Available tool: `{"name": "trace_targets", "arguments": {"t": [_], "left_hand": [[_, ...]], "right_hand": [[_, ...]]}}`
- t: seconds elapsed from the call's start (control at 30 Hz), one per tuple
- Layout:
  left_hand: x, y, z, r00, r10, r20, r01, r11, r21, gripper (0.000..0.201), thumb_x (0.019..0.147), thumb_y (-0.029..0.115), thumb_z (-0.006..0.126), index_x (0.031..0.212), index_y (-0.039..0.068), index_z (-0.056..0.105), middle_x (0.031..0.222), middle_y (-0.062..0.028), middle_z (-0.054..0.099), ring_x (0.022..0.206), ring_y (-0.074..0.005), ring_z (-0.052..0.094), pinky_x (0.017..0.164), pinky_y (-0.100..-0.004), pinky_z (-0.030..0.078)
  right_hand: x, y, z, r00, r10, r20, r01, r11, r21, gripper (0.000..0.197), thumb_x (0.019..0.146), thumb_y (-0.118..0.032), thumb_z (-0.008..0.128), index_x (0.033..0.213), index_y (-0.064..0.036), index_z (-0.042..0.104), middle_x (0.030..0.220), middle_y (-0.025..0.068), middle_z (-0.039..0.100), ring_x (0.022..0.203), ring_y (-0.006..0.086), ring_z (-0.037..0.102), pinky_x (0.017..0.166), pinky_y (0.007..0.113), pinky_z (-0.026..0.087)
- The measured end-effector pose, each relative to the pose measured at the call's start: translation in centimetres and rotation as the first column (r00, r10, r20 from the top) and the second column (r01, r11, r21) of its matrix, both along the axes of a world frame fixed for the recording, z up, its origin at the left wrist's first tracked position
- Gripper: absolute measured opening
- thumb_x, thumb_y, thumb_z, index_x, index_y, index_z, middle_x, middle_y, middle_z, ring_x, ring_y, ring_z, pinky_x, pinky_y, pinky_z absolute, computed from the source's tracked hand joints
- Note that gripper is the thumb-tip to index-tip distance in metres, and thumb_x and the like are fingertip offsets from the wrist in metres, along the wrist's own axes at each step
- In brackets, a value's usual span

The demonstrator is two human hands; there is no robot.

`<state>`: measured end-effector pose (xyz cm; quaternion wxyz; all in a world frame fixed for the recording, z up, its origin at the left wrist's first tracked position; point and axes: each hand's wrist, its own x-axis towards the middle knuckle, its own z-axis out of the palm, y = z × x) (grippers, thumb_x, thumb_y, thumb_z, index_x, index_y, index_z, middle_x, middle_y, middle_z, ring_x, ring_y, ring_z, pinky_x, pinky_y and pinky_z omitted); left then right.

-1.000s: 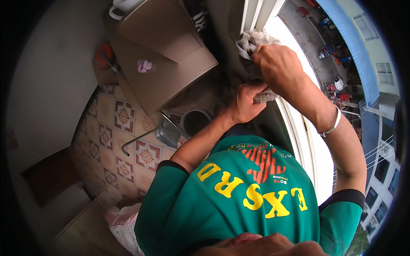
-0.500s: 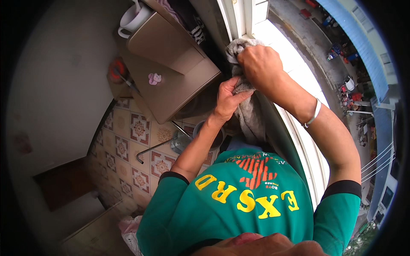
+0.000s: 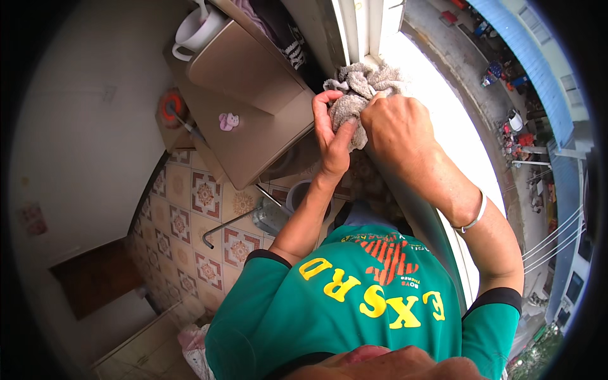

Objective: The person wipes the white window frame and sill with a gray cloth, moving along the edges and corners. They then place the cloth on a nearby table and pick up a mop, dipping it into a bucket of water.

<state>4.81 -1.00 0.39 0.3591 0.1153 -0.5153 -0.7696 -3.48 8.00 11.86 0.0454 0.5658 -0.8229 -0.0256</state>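
A grey-beige terry cloth is bunched up at the corner of the white window frame. My left hand is curled round its near part, thumb on one side and fingers on the other. Against the cloth's right side, my right hand is closed in a fist, knuckles up, gripping it; the fingertips are hidden. Part of the cloth spreads over the bright sill just beyond the fist. A pale band circles my right wrist.
Left of my hands stands a brown cabinet with a white mug on top. Below it are a bucket, a dustpan with a bent metal handle, and patterned floor tiles. Outside the window, a street lies far below.
The cloth's hanging end has been gathered up into a bunch. My left hand has shifted slightly left and opened wider round it; my right fist has come a little nearer.
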Motion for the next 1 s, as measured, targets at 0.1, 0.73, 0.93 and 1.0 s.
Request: {"name": "trace_targets", "arguments": {"t": [0.1, 0.73, 0.93, 1.0], "left_hand": [[-0.4, -1.9, -0.2, 0.999, 0.000, 0.037, 0.003, 0.996, -0.086, 0.053, 0.080, 0.001, 0.049, 0.132, -0.004, 0.043, 0.123, -0.0116, 0.052, 0.111, -0.0158, 0.050, 0.098, -0.0308, 0.040], [0.3, -2.7, 0.3, 0.956, -0.281, 0.086, 0.266, 0.952, 0.148, 0.060, 0.078, 0.008, 0.054, 0.136, -0.003, 0.041, 0.122, -0.0128, 0.058, 0.112, -0.0188, 0.056, 0.101, -0.0327, 0.042], [-0.8, -1.2, 0.4, 0.983, -0.086, 0.165, 0.100, 0.992, -0.081, 0.056, 0.081, 0.001, 0.052, 0.136, -0.009, 0.043, 0.121, -0.0119, 0.059, 0.110, -0.0148, 0.056, 0.099, -0.0287, 0.043], [-1.6, -2.1, 0.5, 0.978, -0.052, 0.203, 0.073, 0.993, -0.097, 0.053, 0.081, 0.002, 0.054, 0.133, -0.009, 0.046, 0.115, -0.0092, 0.060, 0.102, -0.0124, 0.056, 0.092, -0.0268, 0.045]], "right_hand": [[0.8, -1.2, -0.5, 0.999, -0.040, -0.037, 0.043, 0.996, 0.083, 0.010, 0.077, -0.017, 0.066, 0.077, -0.0114, 0.074, 0.075, 0.0041, 0.069, 0.074, 0.0208, 0.071, 0.057, 0.031, 0.054], [-2.6, 2.0, -5.3, 0.413, 0.006, 0.911, 0.585, 0.765, -0.270, 0.024, 0.091, -0.009, 0.052, 0.106, 0.0016, 0.067, 0.079, 0.0237, 0.066, 0.079, 0.0322, 0.068, 0.069, 0.043, 0.050], [-4.3, -0.7, -3.9, 0.593, -0.180, 0.785, 0.444, 0.886, -0.133, 0.020, 0.087, -0.009, 0.051, 0.087, 0.0039, 0.066, 0.087, 0.0296, 0.064, 0.088, 0.0458, 0.063, 0.078, 0.051, 0.049], [-4.0, -2.3, -5.0, 0.651, -0.170, 0.740, 0.464, 0.861, -0.210, 0.020, 0.086, -0.010, 0.052, 0.085, 0.0055, 0.065, 0.084, 0.0307, 0.064, 0.085, 0.0444, 0.064, 0.076, 0.050, 0.050]]}}
